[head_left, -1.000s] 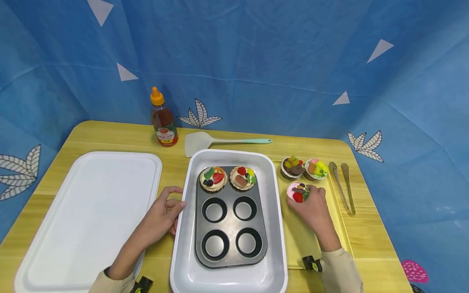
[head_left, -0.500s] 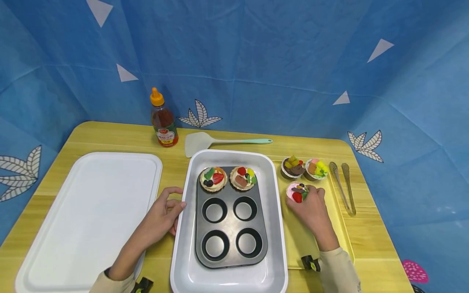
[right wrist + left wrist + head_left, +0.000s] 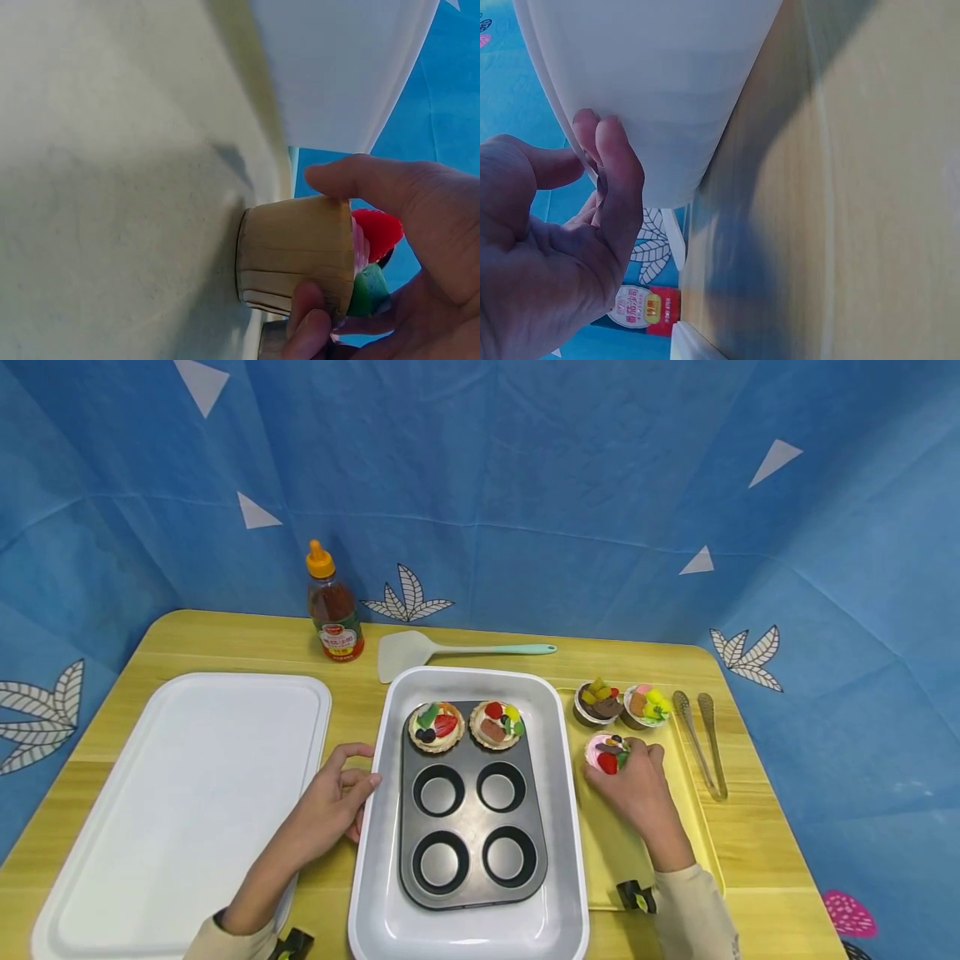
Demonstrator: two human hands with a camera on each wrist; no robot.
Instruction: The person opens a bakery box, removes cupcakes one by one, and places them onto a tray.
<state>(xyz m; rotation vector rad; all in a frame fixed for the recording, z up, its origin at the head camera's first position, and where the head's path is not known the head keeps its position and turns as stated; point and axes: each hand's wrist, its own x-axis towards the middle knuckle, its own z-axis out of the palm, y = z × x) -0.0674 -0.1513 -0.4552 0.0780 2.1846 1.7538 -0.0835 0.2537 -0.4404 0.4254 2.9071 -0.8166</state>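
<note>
My left hand [image 3: 322, 806] pinches the left rim of a deep white tray [image 3: 555, 802] between thumb and fingers. The tray's outer wall [image 3: 667, 82] fills the upper left wrist view. In the tray lies a dark muffin tin [image 3: 468, 810]; two fruit tarts, one on the left [image 3: 437, 727] and one on the right [image 3: 497, 725], occupy its back cups. My right hand [image 3: 641, 789] holds a pink-cream cupcake [image 3: 296, 255] with red and green toppings by its paper cup. In the right wrist view its base is at or close to the yellow tray [image 3: 112, 187]; contact is unclear.
Behind the held cupcake stand a chocolate cupcake [image 3: 598, 703] and a yellow-topped cupcake [image 3: 647, 707]. Metal tongs [image 3: 705, 747] lie at the right. A spatula [image 3: 465, 649] and a sauce bottle [image 3: 335, 610] are at the back; a flat white tray [image 3: 187, 810] lies left.
</note>
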